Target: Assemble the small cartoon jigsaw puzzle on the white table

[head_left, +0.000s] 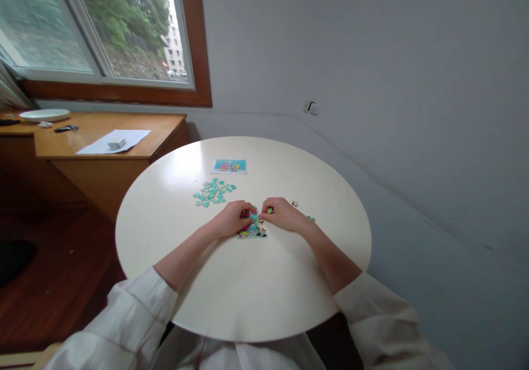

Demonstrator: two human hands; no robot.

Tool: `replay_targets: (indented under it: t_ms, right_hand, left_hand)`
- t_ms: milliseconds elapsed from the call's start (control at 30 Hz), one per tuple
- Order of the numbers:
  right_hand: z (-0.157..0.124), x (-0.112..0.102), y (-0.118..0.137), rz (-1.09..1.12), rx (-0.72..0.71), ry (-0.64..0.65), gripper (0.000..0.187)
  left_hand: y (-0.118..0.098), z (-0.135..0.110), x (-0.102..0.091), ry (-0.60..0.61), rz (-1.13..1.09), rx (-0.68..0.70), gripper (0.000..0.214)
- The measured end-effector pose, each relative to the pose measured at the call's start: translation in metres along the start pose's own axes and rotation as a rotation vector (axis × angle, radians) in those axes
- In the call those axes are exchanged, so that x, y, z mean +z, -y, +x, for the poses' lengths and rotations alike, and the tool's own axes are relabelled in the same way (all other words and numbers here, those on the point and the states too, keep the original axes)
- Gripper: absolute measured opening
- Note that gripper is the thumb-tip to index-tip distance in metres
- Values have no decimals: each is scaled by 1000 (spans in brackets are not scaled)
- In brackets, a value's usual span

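Observation:
A partly joined jigsaw puzzle (253, 231), colourful with turquoise, yellow and pink, lies flat on the round white table (243, 293). At its left side my left hand (232, 218) is closed, with thumb and curled fingers on the puzzle's upper left part, covering some of it. My right hand (281, 213) is at the upper right edge, its fingers pinched on a small multicoloured puzzle piece (270, 210). The thumb and fingertips partly hide that piece, so whether it joins the puzzle cannot be told.
Loose turquoise pieces (214, 192) form a pile at the left. Behind them lies a picture card (230, 166). Stray pieces (295, 203) sit right of my hands. A wooden desk (165, 133) bearing a paper sheet (138, 135) stands at the left, and a wall (413, 139) at the right.

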State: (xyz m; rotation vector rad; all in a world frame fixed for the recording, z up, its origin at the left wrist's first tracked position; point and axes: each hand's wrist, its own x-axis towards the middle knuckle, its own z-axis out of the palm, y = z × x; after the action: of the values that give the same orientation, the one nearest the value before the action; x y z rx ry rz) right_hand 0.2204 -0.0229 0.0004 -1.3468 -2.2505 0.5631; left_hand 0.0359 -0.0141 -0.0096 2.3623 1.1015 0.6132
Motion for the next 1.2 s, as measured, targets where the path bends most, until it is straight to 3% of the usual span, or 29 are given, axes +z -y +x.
replay_targets:
  t_ms: [233,533,800,1200]
  right_hand:
    - [6,-2,-16,113,40,-127,19]
    - [5,2,-20,568,128,-19,39]
    - [4,4,-25,454,203,61,16]
    - [3,5,-17,488,189,105,18]
  left_hand:
    - [0,-2,-2,8,28,89,41]
    - [-3,-5,-3,149,212,146,47]
    - [1,-2,-7,183,239,122,49]
    - [1,-1,-7,69,160,87,40]
